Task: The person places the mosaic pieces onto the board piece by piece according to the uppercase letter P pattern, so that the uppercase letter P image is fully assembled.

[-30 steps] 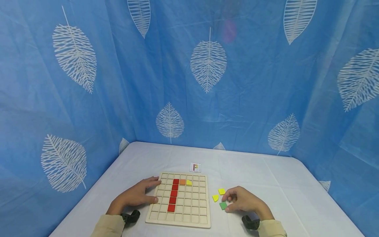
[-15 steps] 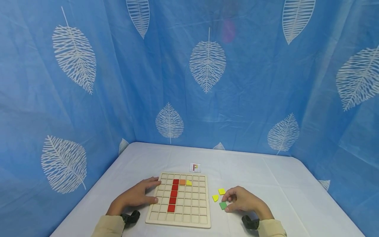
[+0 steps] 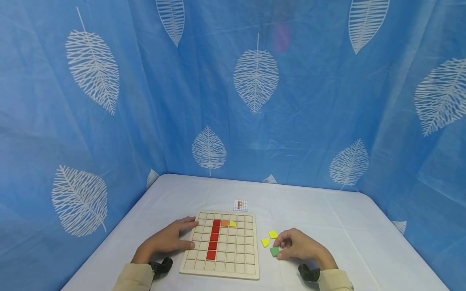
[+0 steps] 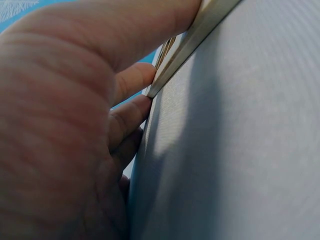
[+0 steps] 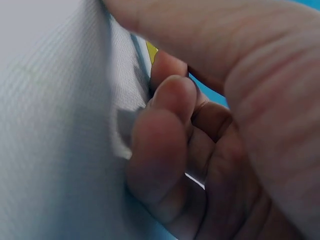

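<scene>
My left hand (image 3: 168, 237) rests at the left edge of a pale wooden grid board (image 3: 221, 274), its thumb and fingertips on the rim. The left wrist view shows the board's edge (image 4: 187, 49) under the thumb, with fingertips against it. On the board, red square tiles (image 3: 212, 245) form a column. An orange tile (image 3: 224, 223) and a yellow round-cornered tile (image 3: 232, 224) continue rightward from its top. Right of the board, my right hand (image 3: 299, 245) pinches a green square tile (image 3: 274, 251) on the table between thumb and index finger. In the right wrist view its other fingers curl, and the green tile is hidden.
Two yellow tiles lie between the board and my right hand, a rounded one (image 3: 265, 243) and a squarer one (image 3: 273, 235). Behind the board is a small pattern card (image 3: 240, 205). Blue leaf-print curtains (image 3: 291, 133) surround the white-covered table (image 3: 327, 218).
</scene>
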A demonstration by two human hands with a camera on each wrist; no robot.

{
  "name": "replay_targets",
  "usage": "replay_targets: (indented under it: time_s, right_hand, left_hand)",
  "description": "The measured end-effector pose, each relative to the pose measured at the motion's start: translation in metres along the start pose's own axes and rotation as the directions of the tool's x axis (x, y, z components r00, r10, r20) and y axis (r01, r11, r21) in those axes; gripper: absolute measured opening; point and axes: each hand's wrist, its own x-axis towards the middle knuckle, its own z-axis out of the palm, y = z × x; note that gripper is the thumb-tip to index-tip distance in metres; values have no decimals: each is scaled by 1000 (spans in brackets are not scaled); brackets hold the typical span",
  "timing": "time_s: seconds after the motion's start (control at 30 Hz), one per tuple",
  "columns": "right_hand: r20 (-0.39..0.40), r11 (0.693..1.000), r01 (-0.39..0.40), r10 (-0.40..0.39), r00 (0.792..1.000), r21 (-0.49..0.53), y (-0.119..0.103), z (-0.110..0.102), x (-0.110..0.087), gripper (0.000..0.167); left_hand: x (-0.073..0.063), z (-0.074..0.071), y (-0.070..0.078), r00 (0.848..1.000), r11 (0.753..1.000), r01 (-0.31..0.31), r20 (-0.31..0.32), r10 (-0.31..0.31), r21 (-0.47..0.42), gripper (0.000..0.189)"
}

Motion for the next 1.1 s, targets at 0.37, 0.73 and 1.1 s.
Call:
replay_targets:
  time_s: [0.37, 0.73, 1.1]
  right_hand:
    - [-4, 999, 11, -11, 1000, 40, 3, -1, 0, 25]
    - [-106, 996, -17, 26, 994, 89, 2, -1, 4, 31]
    - [-223, 994, 0, 25, 975, 111, -14, -1, 13, 34]
  left_hand:
    - [-2, 0, 2, 1000, 1000, 10, -5, -10, 7, 81]
    - [-5, -2, 5, 1000, 1000, 2, 11, -2, 4, 81]
    - [-5, -4, 10, 1000, 1000, -6, 8, 6, 11, 81]
